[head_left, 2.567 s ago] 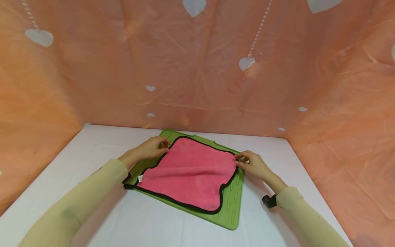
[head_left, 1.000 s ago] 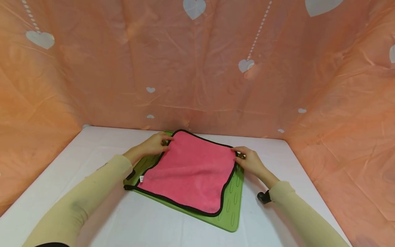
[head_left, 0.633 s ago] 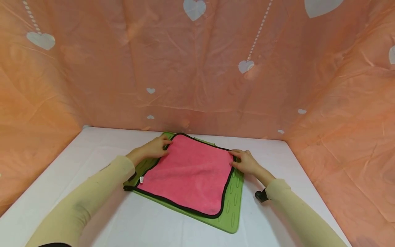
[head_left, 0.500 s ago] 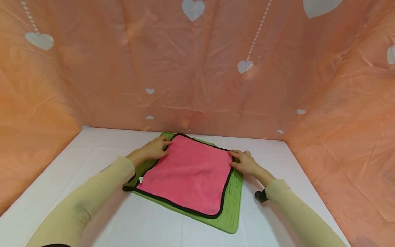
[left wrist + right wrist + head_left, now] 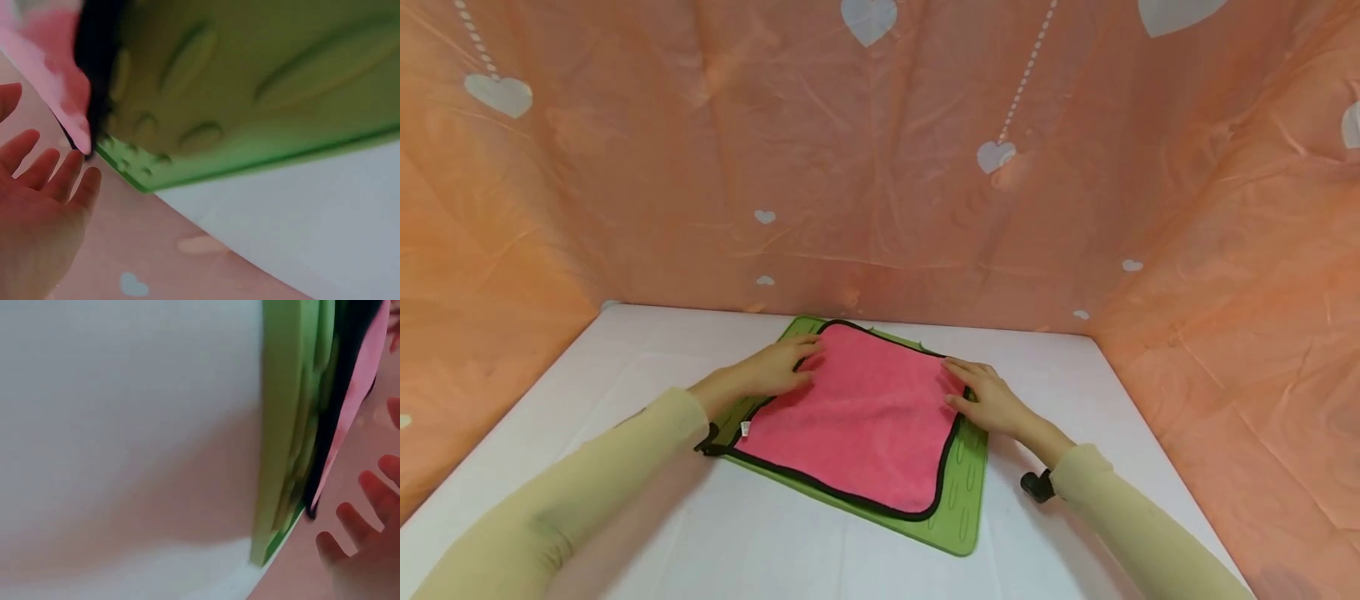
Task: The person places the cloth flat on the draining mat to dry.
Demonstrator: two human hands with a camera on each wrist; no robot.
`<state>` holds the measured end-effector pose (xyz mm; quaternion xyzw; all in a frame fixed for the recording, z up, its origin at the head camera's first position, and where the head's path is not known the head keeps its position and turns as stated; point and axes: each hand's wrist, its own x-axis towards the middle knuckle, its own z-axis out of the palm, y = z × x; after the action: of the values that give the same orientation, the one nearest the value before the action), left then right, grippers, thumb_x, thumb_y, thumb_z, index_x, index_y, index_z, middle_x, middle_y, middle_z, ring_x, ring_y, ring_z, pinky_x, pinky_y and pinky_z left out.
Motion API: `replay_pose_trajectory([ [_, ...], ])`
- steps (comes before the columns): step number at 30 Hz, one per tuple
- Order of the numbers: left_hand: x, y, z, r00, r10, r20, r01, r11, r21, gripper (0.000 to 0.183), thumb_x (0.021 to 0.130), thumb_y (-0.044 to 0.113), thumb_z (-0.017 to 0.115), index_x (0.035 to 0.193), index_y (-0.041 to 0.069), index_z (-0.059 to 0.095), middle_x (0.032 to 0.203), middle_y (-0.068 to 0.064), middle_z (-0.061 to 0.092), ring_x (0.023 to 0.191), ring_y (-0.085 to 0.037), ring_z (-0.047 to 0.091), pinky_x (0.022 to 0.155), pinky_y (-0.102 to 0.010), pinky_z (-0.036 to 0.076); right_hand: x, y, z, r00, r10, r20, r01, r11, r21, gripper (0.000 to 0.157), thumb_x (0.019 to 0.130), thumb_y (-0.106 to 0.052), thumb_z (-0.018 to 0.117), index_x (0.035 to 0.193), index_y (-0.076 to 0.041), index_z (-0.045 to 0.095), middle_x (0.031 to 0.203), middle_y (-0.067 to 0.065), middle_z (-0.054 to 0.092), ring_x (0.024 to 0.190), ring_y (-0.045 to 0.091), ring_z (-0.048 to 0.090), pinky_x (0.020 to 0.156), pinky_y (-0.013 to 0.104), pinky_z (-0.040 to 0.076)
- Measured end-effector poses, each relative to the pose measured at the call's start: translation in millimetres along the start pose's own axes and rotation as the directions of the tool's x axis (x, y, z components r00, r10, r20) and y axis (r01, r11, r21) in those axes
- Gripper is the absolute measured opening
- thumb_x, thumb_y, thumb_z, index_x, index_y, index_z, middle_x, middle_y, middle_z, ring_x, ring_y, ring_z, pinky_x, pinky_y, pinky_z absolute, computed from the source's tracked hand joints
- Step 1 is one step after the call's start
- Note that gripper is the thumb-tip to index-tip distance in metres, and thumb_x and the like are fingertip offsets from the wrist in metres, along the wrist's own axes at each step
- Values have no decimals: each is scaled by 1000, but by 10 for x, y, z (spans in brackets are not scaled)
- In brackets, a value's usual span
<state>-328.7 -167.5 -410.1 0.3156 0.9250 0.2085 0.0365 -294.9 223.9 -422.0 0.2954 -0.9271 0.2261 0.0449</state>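
A pink cloth (image 5: pixel 857 408) with a black border lies spread over a green ridged mat (image 5: pixel 958 500) on the white table. My left hand (image 5: pixel 775 367) hovers at the cloth's far left corner, its fingers extended over the pink surface. At the far right corner my right hand (image 5: pixel 996 400) also has its fingers spread out over the cloth. Both wrist views show loose fingers (image 5: pixel 84 187) near the black edging with nothing pinched between them. A small white tag (image 5: pixel 745 428) sticks out at the cloth's left edge, near its near left corner.
The white table (image 5: pixel 760 533) is walled by orange sheeting (image 5: pixel 880 183) printed with pale hearts at the back and sides. The mat lies at an angle, its strip with oval ridges showing along the right side.
The cloth's far edge was lifted, moved back and laid down on the mat, smoother than before. Both hands have since let go of its corners and straightened their fingers.
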Motion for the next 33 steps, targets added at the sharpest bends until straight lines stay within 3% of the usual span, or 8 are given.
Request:
replay_pose_trajectory([
  [5,-142,214,72,997,57,60,-58,998,23,56,104,20,63,151,-6,48,161,-24,39,149,-43,36,120,-57,32,-81,-231,58,992,-91,87,88,996,31,59,100,-20,68,152,3,49,156,23,47,144,46,42,116,64,34],
  [11,-264,448,149,988,76,134,-86,994,67,57,107,32,59,155,4,49,163,-15,40,151,-35,36,120,-54,34,-187,-452,193,968,-174,184,170,985,37,60,102,-28,67,154,-3,49,158,16,47,147,40,41,117,60,35],
  [16,-307,585,222,975,119,186,-150,974,167,59,106,37,59,157,10,47,163,-11,42,151,-32,37,121,-52,33,-282,-576,265,930,-211,300,210,977,36,60,104,-36,63,155,-8,49,162,10,44,152,40,33,120,59,31],
  [21,-334,655,294,960,131,248,-191,952,237,64,106,42,58,160,12,41,165,-7,40,153,-31,34,123,-54,28,-343,-657,242,890,-176,421,183,983,24,63,105,-43,60,159,-15,46,166,4,38,155,38,26,122,59,27],
  [25,-354,660,343,958,124,259,-191,949,251,67,105,44,58,161,12,40,166,-7,38,154,-31,32,124,-53,26,-360,-673,224,877,-152,456,159,987,24,63,104,-42,62,159,-17,45,168,1,35,157,35,23,123,57,26],
  [33,-410,676,393,950,78,303,-151,963,225,77,102,56,57,164,15,35,169,-3,32,157,-30,24,124,-53,25,-435,-675,230,871,-181,457,190,981,27,63,104,-40,61,160,-15,44,169,4,32,157,36,22,123,58,25],
])
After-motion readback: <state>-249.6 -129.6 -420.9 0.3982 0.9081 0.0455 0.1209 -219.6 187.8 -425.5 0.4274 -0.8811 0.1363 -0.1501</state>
